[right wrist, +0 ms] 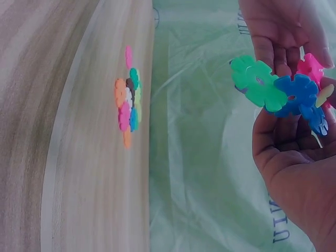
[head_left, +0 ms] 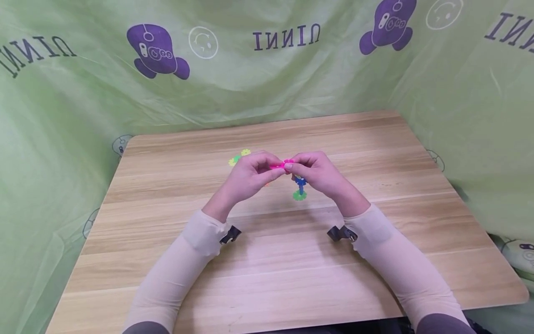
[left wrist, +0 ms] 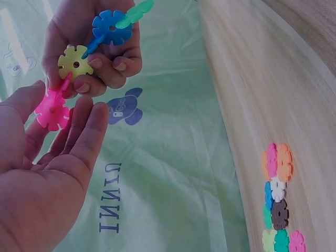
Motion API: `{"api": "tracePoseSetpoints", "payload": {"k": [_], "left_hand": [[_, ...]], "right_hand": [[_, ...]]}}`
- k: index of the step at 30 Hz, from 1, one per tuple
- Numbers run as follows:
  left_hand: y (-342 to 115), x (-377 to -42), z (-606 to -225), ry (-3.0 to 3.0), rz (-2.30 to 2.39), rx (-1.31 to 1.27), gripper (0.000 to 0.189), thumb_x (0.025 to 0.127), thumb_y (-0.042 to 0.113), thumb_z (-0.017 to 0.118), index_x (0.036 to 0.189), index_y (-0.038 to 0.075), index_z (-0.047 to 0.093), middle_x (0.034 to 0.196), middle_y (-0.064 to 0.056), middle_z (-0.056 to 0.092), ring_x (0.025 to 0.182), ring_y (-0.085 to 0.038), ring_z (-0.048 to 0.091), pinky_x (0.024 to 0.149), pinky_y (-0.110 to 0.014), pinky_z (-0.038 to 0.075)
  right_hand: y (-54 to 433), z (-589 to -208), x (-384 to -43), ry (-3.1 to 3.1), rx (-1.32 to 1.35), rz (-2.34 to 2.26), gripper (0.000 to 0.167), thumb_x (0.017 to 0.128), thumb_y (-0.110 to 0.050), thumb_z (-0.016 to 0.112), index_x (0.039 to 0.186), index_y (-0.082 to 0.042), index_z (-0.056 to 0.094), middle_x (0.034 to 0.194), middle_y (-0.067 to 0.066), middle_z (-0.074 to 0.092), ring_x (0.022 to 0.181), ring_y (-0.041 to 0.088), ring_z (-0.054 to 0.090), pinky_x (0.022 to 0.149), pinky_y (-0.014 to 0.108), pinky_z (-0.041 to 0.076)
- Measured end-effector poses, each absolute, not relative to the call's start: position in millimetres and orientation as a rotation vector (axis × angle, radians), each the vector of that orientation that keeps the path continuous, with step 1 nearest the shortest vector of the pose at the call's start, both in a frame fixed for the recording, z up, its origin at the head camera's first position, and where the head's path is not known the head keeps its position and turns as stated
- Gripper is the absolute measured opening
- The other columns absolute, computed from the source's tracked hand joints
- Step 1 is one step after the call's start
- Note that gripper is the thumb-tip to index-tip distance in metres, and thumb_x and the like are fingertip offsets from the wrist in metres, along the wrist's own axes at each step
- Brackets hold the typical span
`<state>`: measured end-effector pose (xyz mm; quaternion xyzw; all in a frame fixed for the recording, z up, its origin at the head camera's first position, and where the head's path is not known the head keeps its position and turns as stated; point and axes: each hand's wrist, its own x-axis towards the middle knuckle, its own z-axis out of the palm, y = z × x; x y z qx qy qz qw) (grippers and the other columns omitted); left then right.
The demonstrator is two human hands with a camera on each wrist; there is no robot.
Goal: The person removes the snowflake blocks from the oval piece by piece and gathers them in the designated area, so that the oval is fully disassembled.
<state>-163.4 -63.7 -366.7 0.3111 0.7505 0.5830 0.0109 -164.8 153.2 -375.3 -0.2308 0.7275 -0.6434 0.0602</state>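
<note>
Both hands meet above the table's middle over a chain of slotted flower-shaped plastic discs. The left hand [head_left: 250, 178] pinches a pink disc [left wrist: 52, 113] at the chain's end between thumb and fingers. In the left wrist view, a second pink piece joins it to a yellow disc [left wrist: 67, 60]. Curled around the chain near the yellow disc is the right hand [head_left: 320, 175]. Past it, blue discs [right wrist: 296, 93] and a green disc [right wrist: 257, 84] stick out, hanging downward in the head view. The fingers partly cover the joints.
Loose discs [left wrist: 280, 214] in several colours lie together on the wooden table [head_left: 267, 278], behind the hands; some yellow and green ones [head_left: 238, 158] show beyond the left hand. A green curtain [head_left: 250, 93] surrounds the table's far and side edges. Black wrist cameras [head_left: 231, 234] project inward from both sleeves.
</note>
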Motion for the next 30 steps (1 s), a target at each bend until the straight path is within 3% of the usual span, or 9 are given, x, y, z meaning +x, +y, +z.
{"api": "tracePoseSetpoints", "payload": {"k": [4, 10, 15, 18, 24, 30], "left_hand": [[-65.0, -163.6, -366.5, 2.33, 1.845, 1.003, 0.011, 0.087, 0.008, 0.076, 0.098, 0.004, 0.076, 0.097, -0.004, 0.068, 0.084, -0.019, 0.065, 0.065, -0.029, 0.054], [-66.6, -164.1, -366.5, 2.308, 1.857, 0.993, 0.011, 0.087, 0.007, 0.076, 0.097, 0.002, 0.077, 0.099, -0.006, 0.068, 0.097, -0.019, 0.064, 0.078, -0.032, 0.058], [-67.2, -165.3, -366.2, 2.3, 1.85, 1.007, 0.01, 0.087, 0.007, 0.075, 0.095, 0.001, 0.077, 0.1, -0.007, 0.07, 0.1, -0.02, 0.063, 0.082, -0.033, 0.057], [-68.1, -166.3, -366.7, 2.308, 1.832, 1.018, 0.009, 0.088, 0.007, 0.074, 0.095, 0.001, 0.077, 0.099, -0.006, 0.07, 0.099, -0.019, 0.063, 0.081, -0.033, 0.058], [-70.0, -166.6, -366.2, 2.353, 1.777, 1.036, 0.009, 0.088, 0.009, 0.075, 0.095, 0.005, 0.079, 0.098, -0.001, 0.071, 0.098, -0.016, 0.063, 0.073, -0.034, 0.058], [-72.2, -166.7, -366.6, 2.374, 1.742, 1.033, 0.011, 0.088, 0.006, 0.074, 0.097, 0.005, 0.079, 0.099, -0.002, 0.071, 0.09, -0.017, 0.065, 0.068, -0.035, 0.058]], "right_hand": [[152.1, -375.0, -164.5, 2.217, -0.703, -1.937, 0.015, 0.094, -0.013, 0.068, 0.093, 0.0, 0.074, 0.078, 0.007, 0.066, 0.073, 0.022, 0.055, 0.061, 0.027, 0.046], [151.1, -375.9, -165.2, 2.225, -0.708, -1.928, 0.015, 0.094, -0.013, 0.068, 0.095, 0.001, 0.075, 0.086, 0.008, 0.07, 0.079, 0.026, 0.057, 0.066, 0.027, 0.048], [150.3, -377.3, -165.5, 2.228, -0.714, -1.925, 0.015, 0.094, -0.012, 0.068, 0.094, 0.001, 0.075, 0.088, 0.018, 0.07, 0.079, 0.025, 0.058, 0.066, 0.027, 0.049], [149.8, -378.1, -165.7, 2.229, -0.72, -1.923, 0.015, 0.094, -0.013, 0.068, 0.092, 0.0, 0.075, 0.087, 0.019, 0.069, 0.077, 0.023, 0.057, 0.065, 0.027, 0.049], [148.7, -378.6, -166.0, 2.224, -0.728, -1.929, 0.014, 0.093, -0.011, 0.068, 0.09, 0.002, 0.075, 0.08, 0.007, 0.068, 0.072, 0.021, 0.055, 0.062, 0.026, 0.047], [147.4, -377.9, -165.6, 2.213, -0.725, -1.925, 0.015, 0.093, -0.01, 0.068, 0.091, 0.003, 0.074, 0.08, 0.017, 0.065, 0.072, 0.022, 0.055, 0.062, 0.027, 0.047]]}}
